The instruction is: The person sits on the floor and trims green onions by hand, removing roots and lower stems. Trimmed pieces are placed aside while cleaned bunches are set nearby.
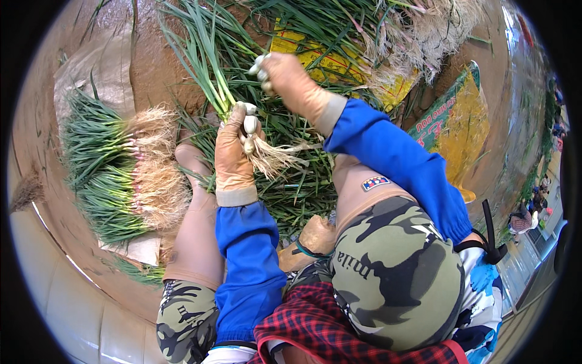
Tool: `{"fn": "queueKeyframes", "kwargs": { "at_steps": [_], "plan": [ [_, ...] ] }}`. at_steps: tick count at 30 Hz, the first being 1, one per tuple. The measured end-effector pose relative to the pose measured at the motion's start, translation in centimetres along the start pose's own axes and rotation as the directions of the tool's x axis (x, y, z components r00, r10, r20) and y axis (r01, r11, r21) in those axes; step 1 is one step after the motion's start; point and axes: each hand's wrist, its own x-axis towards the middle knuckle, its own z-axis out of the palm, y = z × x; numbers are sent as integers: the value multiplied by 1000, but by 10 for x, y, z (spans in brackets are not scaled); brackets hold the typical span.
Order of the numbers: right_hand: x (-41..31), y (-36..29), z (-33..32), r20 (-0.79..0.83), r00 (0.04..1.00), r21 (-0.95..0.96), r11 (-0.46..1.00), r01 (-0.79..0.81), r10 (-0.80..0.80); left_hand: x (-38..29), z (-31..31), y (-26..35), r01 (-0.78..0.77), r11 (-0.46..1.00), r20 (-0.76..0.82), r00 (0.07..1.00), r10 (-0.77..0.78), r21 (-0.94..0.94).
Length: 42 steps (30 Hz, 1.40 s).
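My left hand (234, 157), in a tan glove with pale fingertip coverings, is closed around a small bunch of young garlic or scallion plants (217, 88). Their long leaves point up and away, and their pale stringy roots (273, 157) hang out to the right of the fist. Up and to the right, my right hand (291, 82) is gloved the same way, with its fingers curled. Green leaves reach as far as its fingertips, but whether it grips any is unclear. Beneath both hands lies a heap of loose green leaves (295, 191).
Trimmed bundles (109, 154) lie in a row on a pale sheet (97, 77) at the left. A pile of rooted plants (404, 32) rests partly on a yellow printed sack (336, 63) at the top. A green-and-yellow sack (454, 123) lies right; people (527, 218) are far right.
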Motion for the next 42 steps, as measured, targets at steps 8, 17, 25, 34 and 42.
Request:
{"fn": "queueKeyframes", "kwargs": {
  "at_steps": [8, 17, 25, 34, 42],
  "plan": [
    [-11, -34, -18, 303, 937, -391, 919, -45, 175, -7, 23, 1, -49, 991, -86, 996, 39, -124],
    [-24, -13, 10, 230, 969, -334, 929, 162, -86, 6, -1, -8, 178, 951, 379, 923, -72, -252],
    [-27, -7, 6, 262, 964, -347, 926, 145, -53, 8, -2, -11, 58, 998, 238, 970, -57, 5],
    [-27, 20, -26, 324, 771, -742, 358, 566, -548, 1, 16, -2, -22, 995, 371, 927, 57, -99],
    [-77, -27, -124, 81, 997, -929, 361, 78, -5, -13, 26, 16, -15, 909, 307, 939, 156, -416]
  ]
}}
